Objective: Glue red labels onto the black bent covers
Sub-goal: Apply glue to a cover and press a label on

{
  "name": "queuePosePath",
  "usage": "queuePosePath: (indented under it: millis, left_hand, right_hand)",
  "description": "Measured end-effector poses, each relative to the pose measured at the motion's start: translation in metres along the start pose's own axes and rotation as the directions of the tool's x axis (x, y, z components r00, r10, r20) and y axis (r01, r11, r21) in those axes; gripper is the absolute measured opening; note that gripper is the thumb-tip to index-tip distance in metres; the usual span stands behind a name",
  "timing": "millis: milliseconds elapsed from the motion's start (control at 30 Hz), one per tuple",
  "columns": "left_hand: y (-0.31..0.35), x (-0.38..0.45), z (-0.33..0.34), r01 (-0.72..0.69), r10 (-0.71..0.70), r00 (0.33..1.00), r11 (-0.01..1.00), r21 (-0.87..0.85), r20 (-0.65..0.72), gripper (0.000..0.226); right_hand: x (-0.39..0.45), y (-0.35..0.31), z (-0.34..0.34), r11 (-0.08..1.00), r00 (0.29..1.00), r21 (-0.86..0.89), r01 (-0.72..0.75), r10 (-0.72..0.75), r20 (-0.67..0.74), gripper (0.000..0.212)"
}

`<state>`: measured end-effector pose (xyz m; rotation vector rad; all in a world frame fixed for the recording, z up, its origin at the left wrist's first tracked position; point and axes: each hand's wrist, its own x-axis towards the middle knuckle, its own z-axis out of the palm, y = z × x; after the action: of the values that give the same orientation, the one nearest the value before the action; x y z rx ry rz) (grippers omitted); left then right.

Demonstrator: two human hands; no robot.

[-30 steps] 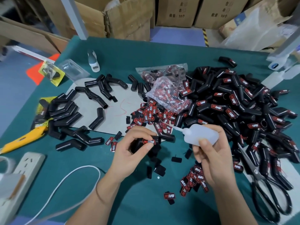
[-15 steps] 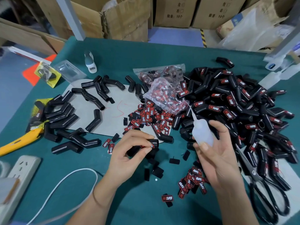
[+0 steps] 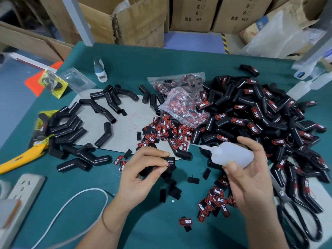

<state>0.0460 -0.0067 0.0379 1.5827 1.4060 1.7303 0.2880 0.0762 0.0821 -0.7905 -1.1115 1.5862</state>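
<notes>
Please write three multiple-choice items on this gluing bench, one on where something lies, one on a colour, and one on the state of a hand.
1. Where do the scissors lie?
A. at the table's near right, beside the labelled pile
B. on the grey sheet at the left
C. inside a cardboard box

2. What colour is the utility knife at the left edge?
A. red
B. yellow
C. white

3. What is the right hand doing?
A. lying flat on the table
B. gripping the glue bottle
C. lifting the scissors

Answers:
1. A, the black handles sit by the right forearm, next to the heap of covers bearing red labels.
2. B, its body is yellow.
3. B, its fingers curl round the white glue bottle, nozzle pointing left, while the left hand pinches a black bent cover.
</notes>
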Motion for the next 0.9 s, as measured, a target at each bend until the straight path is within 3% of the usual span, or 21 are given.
queuePosePath:
  millis: [200,367,567,767,900]
  left_hand:
    - [0.000,0.000,0.000,-0.002,0.002,1.000,1.000,-0.006,-0.002,0.016]
    - [0.002,0.000,0.000,0.006,-0.006,1.000,1.000,-0.017,-0.004,0.004]
    - [0.004,0.000,0.000,0.010,-0.010,1.000,1.000,-0.017,-0.002,0.005]
    - [0.003,0.000,0.000,-0.014,0.013,1.000,0.999,0.037,0.008,0.016]
    - [0.002,0.000,0.000,-0.020,0.020,1.000,0.999,0.044,0.007,0.018]
  right_hand:
    - [-0.002,-0.001,0.000,0.998,1.000,-0.066,0.016,-0.017,-0.017,0.038]
    - [-0.005,-0.005,0.004,0.985,0.997,-0.153,0.075,-0.079,-0.015,0.033]
    - [-0.011,-0.004,0.001,0.958,0.991,-0.264,0.111,-0.126,-0.040,0.037]
    - [-0.014,-0.003,0.010,0.868,0.935,-0.348,0.355,-0.340,0.105,0.043]
    - [-0.014,-0.004,0.011,0.801,0.892,-0.395,0.450,-0.422,0.162,0.030]
